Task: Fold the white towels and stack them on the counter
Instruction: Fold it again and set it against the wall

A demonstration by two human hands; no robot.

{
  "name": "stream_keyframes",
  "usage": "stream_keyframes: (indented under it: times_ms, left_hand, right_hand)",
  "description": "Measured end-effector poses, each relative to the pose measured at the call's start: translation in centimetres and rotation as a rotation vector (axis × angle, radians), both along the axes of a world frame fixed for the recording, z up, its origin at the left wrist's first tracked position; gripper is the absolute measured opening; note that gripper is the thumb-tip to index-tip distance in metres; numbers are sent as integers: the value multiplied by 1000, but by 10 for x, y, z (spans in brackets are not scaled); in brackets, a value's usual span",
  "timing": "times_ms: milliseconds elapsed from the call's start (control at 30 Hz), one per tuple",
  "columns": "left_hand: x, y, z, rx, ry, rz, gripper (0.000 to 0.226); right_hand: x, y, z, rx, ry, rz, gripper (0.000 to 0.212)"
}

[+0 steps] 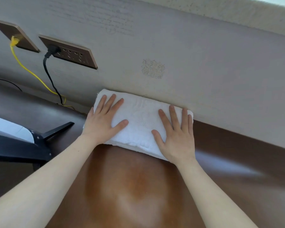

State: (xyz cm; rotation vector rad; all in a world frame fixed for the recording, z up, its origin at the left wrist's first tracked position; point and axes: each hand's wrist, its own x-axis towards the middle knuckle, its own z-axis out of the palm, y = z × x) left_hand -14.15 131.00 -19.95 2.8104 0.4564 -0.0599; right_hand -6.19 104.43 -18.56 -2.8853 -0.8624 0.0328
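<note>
The folded towel [141, 122] lies on the counter [133, 186] at twelve o'clock, touching the wall [204, 63]. The left hand [102, 122] and right hand [176, 137] press it with flat, spread fingers. Even downward pressure should best square its edges.

Brightness: fairly bright, soft and even.
Glare: a broad pale sheen on the brown counter [138, 186] near the middle, and a paler streak at right.
Shadows: faint, a thin line under the towel's [141, 119] near edge.
Distortion: wide-angle; the wall [204, 63] leans and bends toward the edges.
Sharpness: slightly soft overall.
</note>
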Motion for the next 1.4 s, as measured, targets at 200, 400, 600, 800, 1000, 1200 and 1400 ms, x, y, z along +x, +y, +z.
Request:
stream_keyframes:
  times_ms: [200, 400, 600, 800, 1000, 1200, 1400]
  left_hand:
    - [5, -20, 3, 11, -3, 60, 79]
    - [21, -59, 2, 32, -103, -72, 78]
    - [14, -35, -4, 67, -136, -116, 71]
    - [3, -10, -2, -7, -61, 74, 71]
    - [12, 4, 7, -405, -105, 331, 81]
    - [21, 15, 14, -691, -138, 662, 77]
    - [21, 16, 15, -730, -220, 709, 60]
  right_hand:
    - [-4, -10, 3, 128, 190, -186, 63]
    - [-8, 21, 10, -57, -3, -167, 67]
    - [-4, 15, 3, -46, 3, -86, 64]
    - [-3, 15, 3, -18, 74, -101, 57]
    - [-1, 14, 1, 66, 86, -107, 52]
    - [-2, 13, 4, 576, 233, -484, 72]
    - [4, 6, 17, 772, 463, -686, 95]
